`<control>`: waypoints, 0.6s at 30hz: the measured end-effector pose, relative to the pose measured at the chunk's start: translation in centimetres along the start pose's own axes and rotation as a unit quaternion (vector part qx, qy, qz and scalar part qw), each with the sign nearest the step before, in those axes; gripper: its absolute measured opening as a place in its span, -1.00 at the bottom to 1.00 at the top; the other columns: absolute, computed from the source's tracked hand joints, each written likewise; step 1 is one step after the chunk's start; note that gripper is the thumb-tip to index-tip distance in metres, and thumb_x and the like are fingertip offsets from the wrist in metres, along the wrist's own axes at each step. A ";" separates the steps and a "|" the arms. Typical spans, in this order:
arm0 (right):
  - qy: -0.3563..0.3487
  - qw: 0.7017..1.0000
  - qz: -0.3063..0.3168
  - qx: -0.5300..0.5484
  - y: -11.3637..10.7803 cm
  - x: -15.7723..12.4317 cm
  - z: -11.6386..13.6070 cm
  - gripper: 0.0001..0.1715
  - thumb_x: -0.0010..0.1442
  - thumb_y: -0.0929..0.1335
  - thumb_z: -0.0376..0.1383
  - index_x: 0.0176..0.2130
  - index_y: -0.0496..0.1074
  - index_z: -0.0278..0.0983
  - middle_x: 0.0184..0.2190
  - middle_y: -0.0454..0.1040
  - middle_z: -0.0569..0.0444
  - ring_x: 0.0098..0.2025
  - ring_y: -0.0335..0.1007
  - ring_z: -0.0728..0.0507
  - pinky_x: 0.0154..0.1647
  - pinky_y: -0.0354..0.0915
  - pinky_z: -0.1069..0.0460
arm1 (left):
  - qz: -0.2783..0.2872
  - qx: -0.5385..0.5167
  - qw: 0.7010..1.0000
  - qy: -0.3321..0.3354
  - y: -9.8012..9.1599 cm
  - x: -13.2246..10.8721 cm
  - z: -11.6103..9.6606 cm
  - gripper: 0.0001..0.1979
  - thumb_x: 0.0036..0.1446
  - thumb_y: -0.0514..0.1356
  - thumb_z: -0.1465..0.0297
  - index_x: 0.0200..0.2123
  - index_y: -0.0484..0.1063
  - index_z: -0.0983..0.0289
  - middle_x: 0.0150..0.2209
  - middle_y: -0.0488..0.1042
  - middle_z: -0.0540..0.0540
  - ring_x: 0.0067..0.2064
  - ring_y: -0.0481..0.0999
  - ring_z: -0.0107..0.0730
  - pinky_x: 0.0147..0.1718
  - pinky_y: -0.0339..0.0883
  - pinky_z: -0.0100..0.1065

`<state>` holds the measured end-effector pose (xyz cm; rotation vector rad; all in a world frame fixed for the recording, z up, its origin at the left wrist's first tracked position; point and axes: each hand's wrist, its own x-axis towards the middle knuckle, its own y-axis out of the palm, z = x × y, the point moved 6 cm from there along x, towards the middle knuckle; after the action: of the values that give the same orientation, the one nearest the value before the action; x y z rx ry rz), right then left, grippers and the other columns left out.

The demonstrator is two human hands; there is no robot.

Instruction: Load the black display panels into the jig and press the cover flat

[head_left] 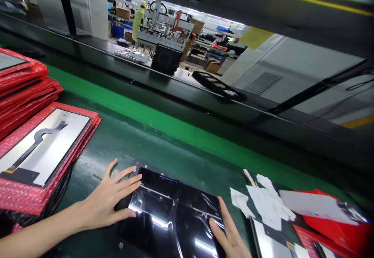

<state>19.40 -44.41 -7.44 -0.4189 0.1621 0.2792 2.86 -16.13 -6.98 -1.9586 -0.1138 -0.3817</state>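
Note:
A glossy black screen panel (181,207) lies in front of me in a dark flat tray or fixture (124,236) on the green bench. A clear film with creases and bright reflections covers the panel. My left hand (109,201) is open, fingers spread, with its fingertips resting on the panel's left edge. At the right edge, my right hand (229,232) has its thumb on the panel's face and a finger along the side, gripping that edge. The rest of the right hand's fingers are hidden.
To the left, a white-backed display (66,137) with a flex cable lies on red bubble bags; more red bags (23,90) are stacked behind. On the right are torn white papers (264,199), a red bag (336,230) and another display (267,240). A dark ledge crosses behind.

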 end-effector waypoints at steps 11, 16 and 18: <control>0.030 0.999 0.011 0.006 0.2 0.0 -0.6 -0.07 0.18 0.34 0.12 0.39 0.04 -0.06 0.42 -0.01 0.25 0.45 -0.25 -0.18 0.43 -0.29 -0.05 | 0.006 0.000 1.000 -0.002 0.0 -0.2 -0.1 -0.33 0.28 0.17 0.17 0.38 0.05 0.15 0.29 0.30 0.17 0.41 0.05 -0.06 0.32 -0.56 0.27; 0.031 0.999 0.023 0.007 0.2 0.1 -0.8 -0.04 0.17 0.36 0.12 0.39 0.02 -0.09 0.43 -0.03 0.22 0.46 -0.27 -0.21 0.43 -0.28 -0.09 | 0.014 -0.010 1.000 -0.023 0.1 -0.4 0.1 -0.35 0.28 0.17 0.17 0.37 0.07 0.11 0.33 0.24 0.17 0.41 0.03 -0.02 0.32 -0.43 0.33; 0.035 0.999 0.025 0.012 0.3 -0.1 -0.7 -0.03 0.17 0.36 0.12 0.40 0.01 -0.09 0.43 -0.03 0.21 0.45 -0.27 -0.21 0.42 -0.28 -0.10 | 0.008 -0.018 0.998 -0.054 0.2 -0.5 0.4 -0.40 0.29 0.16 0.18 0.35 0.12 0.09 0.39 0.08 0.18 0.44 -0.07 0.03 0.32 -0.26 0.33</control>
<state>19.17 -44.45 -8.19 -0.4021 0.2442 0.3111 2.54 -15.82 -7.40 -2.0151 -0.1620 -0.2702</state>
